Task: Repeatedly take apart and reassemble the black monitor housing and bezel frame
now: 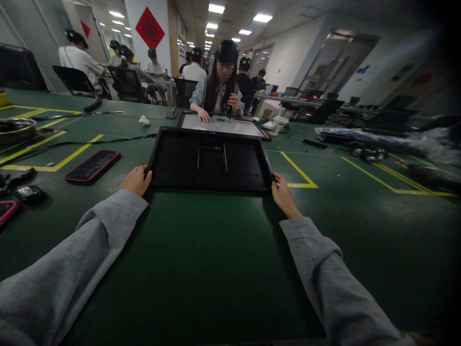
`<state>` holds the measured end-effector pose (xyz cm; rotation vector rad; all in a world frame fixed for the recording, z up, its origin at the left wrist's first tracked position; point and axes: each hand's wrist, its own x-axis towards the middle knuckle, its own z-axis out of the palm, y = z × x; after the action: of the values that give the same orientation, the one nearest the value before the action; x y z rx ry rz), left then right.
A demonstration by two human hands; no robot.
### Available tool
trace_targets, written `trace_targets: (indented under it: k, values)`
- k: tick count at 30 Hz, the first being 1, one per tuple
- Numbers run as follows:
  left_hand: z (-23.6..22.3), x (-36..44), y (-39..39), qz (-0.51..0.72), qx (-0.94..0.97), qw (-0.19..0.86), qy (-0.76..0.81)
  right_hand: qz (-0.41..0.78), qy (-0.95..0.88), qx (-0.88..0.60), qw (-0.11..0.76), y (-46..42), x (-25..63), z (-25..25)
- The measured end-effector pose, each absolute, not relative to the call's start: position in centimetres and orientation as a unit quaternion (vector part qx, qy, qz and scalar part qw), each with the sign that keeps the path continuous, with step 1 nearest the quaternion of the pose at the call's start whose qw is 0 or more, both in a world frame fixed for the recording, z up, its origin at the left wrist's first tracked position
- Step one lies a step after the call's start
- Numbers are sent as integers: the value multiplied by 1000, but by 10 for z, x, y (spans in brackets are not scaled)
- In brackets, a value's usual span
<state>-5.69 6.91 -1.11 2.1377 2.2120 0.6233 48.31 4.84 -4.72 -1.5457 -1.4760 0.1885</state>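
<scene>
A black, shallow rectangular casing (173, 158), which looks like a monitor's back cover, is tilted toward me over the green table (216, 269). Its hollow inner side faces me, with two upright rails around a recess in the middle. My left hand (137, 180) is closed on its left edge near the lower corner. On the opposite edge, my right hand (283, 192) grips the lower right corner, thumb on top. Just behind the casing lies a flat grey panel with a black frame (223, 125), partly hidden by it.
Across the table a co-worker (219, 91) rests one hand on the grey panel and holds a screwdriver-like tool. To the left are a phone (92, 166), a mouse (30, 193), a metal bowl (16, 129) and a black strap. Plastic-wrapped parts (367, 137) lie at right.
</scene>
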Motion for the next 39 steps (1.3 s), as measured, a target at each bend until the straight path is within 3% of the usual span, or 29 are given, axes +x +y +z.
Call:
trace_targets:
  k: [39]
  values:
    - [-14,-58,67,225,685,-18,692,56,-606,-643,466,43,484,-46]
